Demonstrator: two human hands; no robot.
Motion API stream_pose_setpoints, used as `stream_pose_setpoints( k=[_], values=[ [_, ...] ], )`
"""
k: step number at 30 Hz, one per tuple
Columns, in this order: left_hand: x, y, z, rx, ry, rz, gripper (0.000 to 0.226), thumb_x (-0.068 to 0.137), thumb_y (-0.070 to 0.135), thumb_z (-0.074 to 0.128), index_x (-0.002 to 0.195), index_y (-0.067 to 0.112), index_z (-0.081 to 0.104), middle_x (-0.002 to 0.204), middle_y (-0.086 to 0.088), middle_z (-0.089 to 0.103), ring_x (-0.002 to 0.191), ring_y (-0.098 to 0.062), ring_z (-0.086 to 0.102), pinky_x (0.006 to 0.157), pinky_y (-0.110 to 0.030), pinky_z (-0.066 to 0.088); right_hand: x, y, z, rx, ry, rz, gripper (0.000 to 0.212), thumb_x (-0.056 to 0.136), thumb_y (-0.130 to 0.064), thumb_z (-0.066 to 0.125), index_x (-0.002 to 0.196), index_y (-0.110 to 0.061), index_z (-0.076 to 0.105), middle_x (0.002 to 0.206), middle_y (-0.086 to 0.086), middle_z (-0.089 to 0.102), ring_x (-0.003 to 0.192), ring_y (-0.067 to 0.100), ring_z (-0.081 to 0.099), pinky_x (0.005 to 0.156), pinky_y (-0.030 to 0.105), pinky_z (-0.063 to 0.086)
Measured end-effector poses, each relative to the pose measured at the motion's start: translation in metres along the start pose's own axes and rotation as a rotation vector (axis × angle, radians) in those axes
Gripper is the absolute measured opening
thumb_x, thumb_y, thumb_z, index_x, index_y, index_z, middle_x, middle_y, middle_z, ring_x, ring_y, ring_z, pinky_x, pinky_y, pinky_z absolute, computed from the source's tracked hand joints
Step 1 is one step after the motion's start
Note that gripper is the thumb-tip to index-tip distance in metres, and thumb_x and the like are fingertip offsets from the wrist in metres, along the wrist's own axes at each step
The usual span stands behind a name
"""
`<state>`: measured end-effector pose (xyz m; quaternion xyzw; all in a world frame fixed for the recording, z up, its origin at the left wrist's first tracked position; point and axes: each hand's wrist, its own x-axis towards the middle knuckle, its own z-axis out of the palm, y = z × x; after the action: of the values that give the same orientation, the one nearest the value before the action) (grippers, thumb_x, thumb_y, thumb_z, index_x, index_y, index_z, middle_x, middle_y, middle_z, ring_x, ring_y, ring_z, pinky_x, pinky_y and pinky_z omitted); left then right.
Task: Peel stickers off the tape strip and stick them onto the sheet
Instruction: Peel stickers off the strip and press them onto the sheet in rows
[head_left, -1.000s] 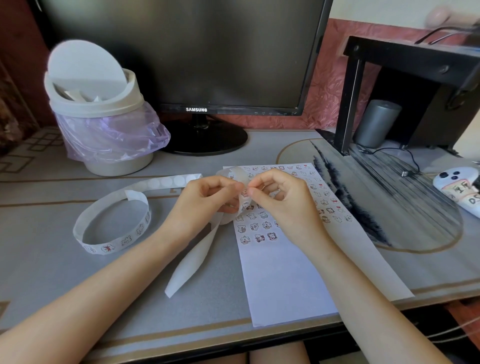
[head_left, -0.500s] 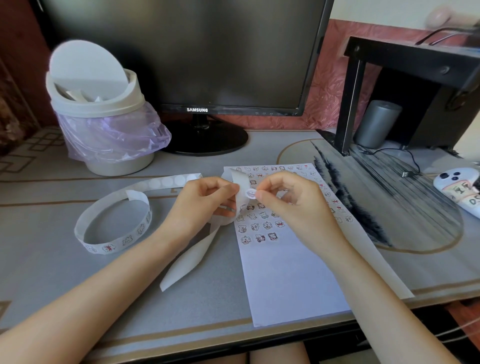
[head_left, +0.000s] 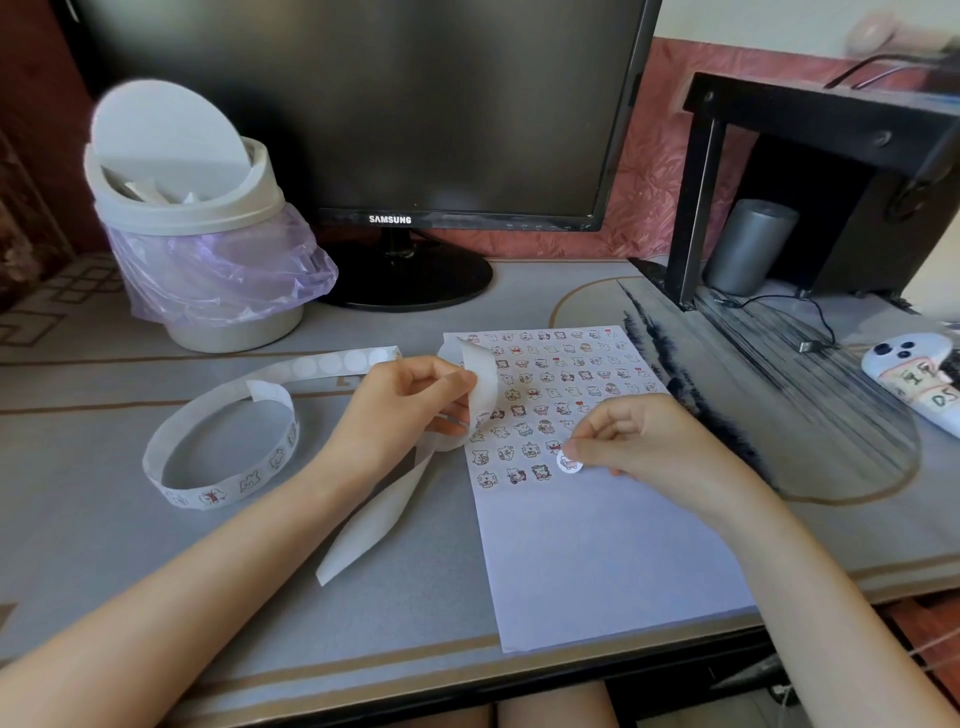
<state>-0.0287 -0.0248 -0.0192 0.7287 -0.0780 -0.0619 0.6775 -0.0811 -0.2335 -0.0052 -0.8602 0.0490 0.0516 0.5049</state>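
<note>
A white paper sheet (head_left: 597, 545) lies on the desk, its upper half covered with rows of small cartoon stickers. My right hand (head_left: 639, 436) pinches a round white sticker (head_left: 569, 462) at the end of the lowest sticker row, just above or on the sheet. My left hand (head_left: 405, 410) grips the white tape strip (head_left: 218, 467) at the sheet's left edge. The strip curls up past my fingers, loops to the left with several stickers on it, and its bare tail hangs toward the desk's front.
A white swing-lid bin (head_left: 192, 223) with a purple bag stands at the back left. A black monitor (head_left: 363, 114) stands behind the sheet. A black stand (head_left: 810, 171) and grey cylinder (head_left: 750, 247) are at the back right, a phone (head_left: 914, 379) at the right edge.
My right hand has pulled the round sticker off the strip and carried it down and right to the lowest sticker row on the sheet. My left hand stays on the strip.
</note>
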Motion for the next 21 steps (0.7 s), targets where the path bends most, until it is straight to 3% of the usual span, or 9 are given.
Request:
stream_pose_setpoints(
  k=[8, 14, 21],
  values=[
    [-0.001, 0.0004, -0.0003, 0.012, -0.001, -0.001, 0.017, 0.09, 0.012, 0.06, 0.084, -0.002, 0.068, 0.075, -0.009, 0.07, 0.064, -0.013, 0.064, 0.067, -0.025, 0.057, 0.0018, 0.0049, 0.0025, -0.017, -0.005, 0.0, 0.007, 0.075, -0.011, 0.077, 0.073, -0.014, 0.07, 0.06, -0.007, 0.066, 0.052, -0.002, 0.054, 0.052, 0.01, 0.04],
    [-0.002, 0.0013, 0.0002, 0.001, -0.009, 0.001, 0.016, 0.091, 0.011, 0.058, 0.082, 0.0, 0.067, 0.07, -0.006, 0.068, 0.062, -0.011, 0.062, 0.066, -0.025, 0.057, 0.002, 0.0067, 0.003, -0.037, 0.001, -0.009, 0.007, 0.074, -0.015, 0.078, 0.072, -0.014, 0.071, 0.065, -0.002, 0.068, 0.058, 0.003, 0.056, 0.064, 0.021, 0.041],
    [-0.0027, 0.0014, 0.0001, 0.001, -0.008, 0.0, 0.017, 0.09, 0.011, 0.059, 0.083, -0.001, 0.067, 0.07, -0.006, 0.068, 0.062, -0.011, 0.062, 0.066, -0.024, 0.057, 0.0014, 0.0061, 0.0053, -0.065, 0.016, -0.028, 0.008, 0.074, -0.014, 0.078, 0.073, -0.013, 0.07, 0.071, 0.004, 0.066, 0.063, 0.008, 0.054, 0.067, 0.024, 0.041]
  ],
)
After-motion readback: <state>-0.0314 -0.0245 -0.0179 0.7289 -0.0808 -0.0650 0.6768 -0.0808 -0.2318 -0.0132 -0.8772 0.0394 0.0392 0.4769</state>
